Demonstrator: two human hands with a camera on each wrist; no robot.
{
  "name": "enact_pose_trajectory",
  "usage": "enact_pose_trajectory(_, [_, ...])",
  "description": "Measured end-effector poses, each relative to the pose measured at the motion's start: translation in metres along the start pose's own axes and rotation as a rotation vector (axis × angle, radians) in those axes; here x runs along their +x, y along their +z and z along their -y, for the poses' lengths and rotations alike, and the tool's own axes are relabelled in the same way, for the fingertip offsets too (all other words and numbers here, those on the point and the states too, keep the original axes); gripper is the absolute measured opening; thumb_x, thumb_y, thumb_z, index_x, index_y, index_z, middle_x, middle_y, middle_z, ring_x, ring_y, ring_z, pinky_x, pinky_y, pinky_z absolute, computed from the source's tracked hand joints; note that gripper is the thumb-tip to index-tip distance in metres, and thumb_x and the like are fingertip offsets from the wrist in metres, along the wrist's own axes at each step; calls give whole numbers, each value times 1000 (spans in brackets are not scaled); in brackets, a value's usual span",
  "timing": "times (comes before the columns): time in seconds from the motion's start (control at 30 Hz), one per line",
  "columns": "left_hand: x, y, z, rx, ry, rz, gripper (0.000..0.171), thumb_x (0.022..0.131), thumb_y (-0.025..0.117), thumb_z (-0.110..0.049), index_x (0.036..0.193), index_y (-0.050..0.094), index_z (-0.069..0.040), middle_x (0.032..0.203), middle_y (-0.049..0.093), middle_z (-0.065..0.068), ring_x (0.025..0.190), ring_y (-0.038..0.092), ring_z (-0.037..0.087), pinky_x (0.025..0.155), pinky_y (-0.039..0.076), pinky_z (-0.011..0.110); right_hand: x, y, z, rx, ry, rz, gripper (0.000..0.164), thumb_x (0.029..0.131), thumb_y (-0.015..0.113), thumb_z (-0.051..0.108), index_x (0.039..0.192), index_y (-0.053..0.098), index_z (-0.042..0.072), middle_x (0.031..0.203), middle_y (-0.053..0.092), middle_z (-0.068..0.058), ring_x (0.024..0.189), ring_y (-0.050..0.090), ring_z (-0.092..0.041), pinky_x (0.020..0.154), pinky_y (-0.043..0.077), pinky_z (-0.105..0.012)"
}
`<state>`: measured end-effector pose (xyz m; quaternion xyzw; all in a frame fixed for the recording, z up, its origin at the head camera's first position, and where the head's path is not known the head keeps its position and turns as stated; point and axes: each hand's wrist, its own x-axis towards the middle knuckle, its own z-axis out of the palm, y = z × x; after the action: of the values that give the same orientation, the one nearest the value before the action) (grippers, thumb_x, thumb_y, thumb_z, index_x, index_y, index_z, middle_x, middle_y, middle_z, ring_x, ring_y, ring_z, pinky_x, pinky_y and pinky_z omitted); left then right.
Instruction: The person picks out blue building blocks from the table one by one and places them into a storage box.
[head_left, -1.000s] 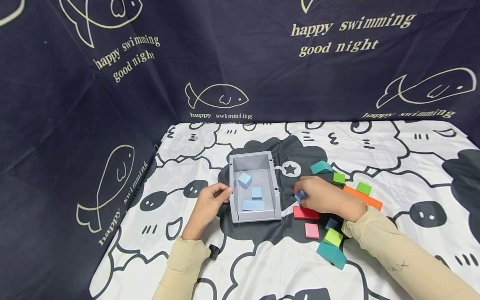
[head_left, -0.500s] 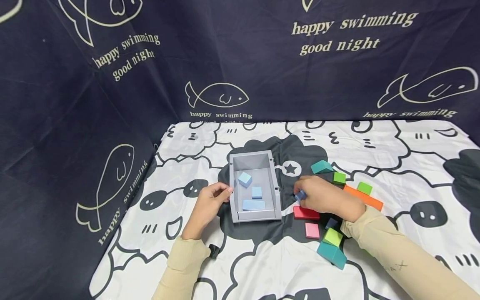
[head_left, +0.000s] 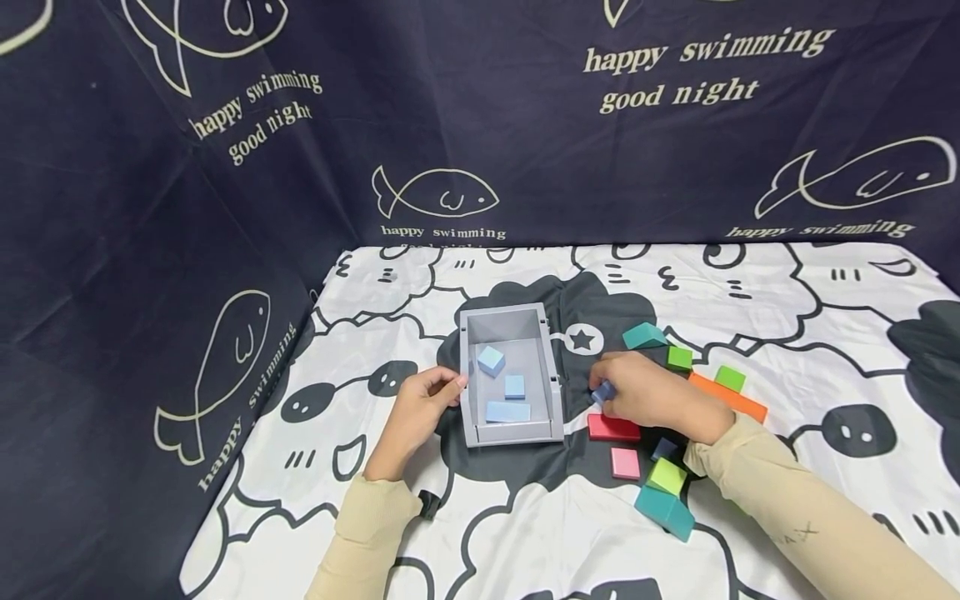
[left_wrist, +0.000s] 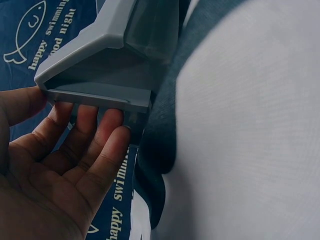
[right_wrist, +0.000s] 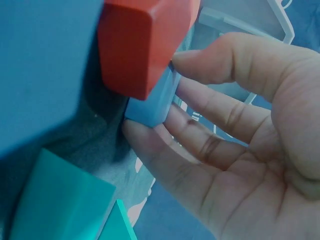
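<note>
My left hand (head_left: pixel 418 412) holds the left rim of a grey plastic bin (head_left: pixel 517 432); in the left wrist view the thumb and fingers pinch the bin's edge (left_wrist: pixel 95 98). Three light blue blocks lie inside it: one tilted block (head_left: pixel 491 360), a small block (head_left: pixel 514 387) and a longer block (head_left: pixel 508 412). To the right of the bin, my right hand (head_left: pixel 651 398) grips a blue block (right_wrist: pixel 152 102) between thumb and fingers, low over the cloth. A red block (head_left: pixel 613 427) lies just below that hand.
Near the right hand lie a pink block (head_left: pixel 625 463), a dark blue block (head_left: pixel 663 449), a yellow-green block (head_left: pixel 667 476), two teal blocks, one of them (head_left: pixel 664 512) nearer me, and green blocks beside an orange block (head_left: pixel 729 397). A dark curtain (head_left: pixel 420 100) stands behind the patterned cloth.
</note>
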<state>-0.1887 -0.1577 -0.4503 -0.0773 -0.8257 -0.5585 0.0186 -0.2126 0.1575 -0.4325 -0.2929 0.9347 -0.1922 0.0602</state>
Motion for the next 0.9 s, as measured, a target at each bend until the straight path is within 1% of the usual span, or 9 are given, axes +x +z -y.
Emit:
enact_pose_trajectory(0.1, [0,0,0,14,-5,-6,17,91,64,-16,87,69,0,75,64,15,70,60,24,67,55,46,-1,-1,0,4,8,-25,22,66,74,1,88,69,2,88,63,-8,69,52,-17,59,50,-30])
enact_pose_trajectory(0.23, [1,0,1,31,5,-12,16,90,65,-16,85,69,-2,73,64,11,67,60,19,64,55,39,0,-4,1,3,25,-61,22,66,74,2,88,69,1,88,65,-9,74,54,-20,64,51,-36])
enact_pose_trajectory(0.33, [1,0,2,33,13,-13,16,90,65,-16,85,70,-2,72,64,10,67,59,17,63,55,36,0,-8,3,2,35,-93,23,66,74,3,88,69,1,89,65,-10,75,54,-22,66,50,-39])
enact_pose_trajectory(0.47, [1,0,0,33,-1,-12,17,91,65,-16,85,70,-2,72,63,11,66,59,16,63,54,35,2,-12,6,13,40,-143,23,67,73,2,89,69,1,88,65,-10,72,55,-21,63,51,-39])
enact_pose_trajectory(0.53, [0,0,-4,29,-8,-11,17,90,65,-15,85,69,0,73,63,13,66,58,17,64,54,38,3,-15,8,19,39,-175,23,67,71,2,90,69,1,89,66,-10,71,55,-21,62,51,-38])
enact_pose_trajectory(0.67, [-6,-1,-21,19,-7,-10,17,91,63,-10,86,68,5,75,63,20,68,59,23,68,54,48,5,-20,13,1,7,-258,23,69,69,3,92,69,2,92,66,-10,69,56,-20,58,50,-36])
enact_pose_trajectory(0.73, [-8,-2,-28,26,0,-8,16,91,62,-8,87,67,8,76,63,23,69,59,26,69,54,49,6,-22,15,-10,-13,-298,23,70,68,5,92,70,3,93,66,-8,67,55,-17,56,49,-34])
enact_pose_trajectory(0.77, [-9,-2,-30,32,8,-7,17,91,61,-7,87,67,8,76,63,23,69,59,26,68,54,47,6,-23,16,-15,-22,-313,22,70,68,5,92,70,4,93,65,-7,65,54,-15,55,48,-33])
enact_pose_trajectory(0.9, [-4,-1,-16,42,5,-8,18,92,63,-12,87,68,4,75,64,18,69,59,21,67,55,42,9,-27,20,-3,-40,-349,21,72,66,6,93,69,5,93,64,-5,59,49,-11,52,45,-30])
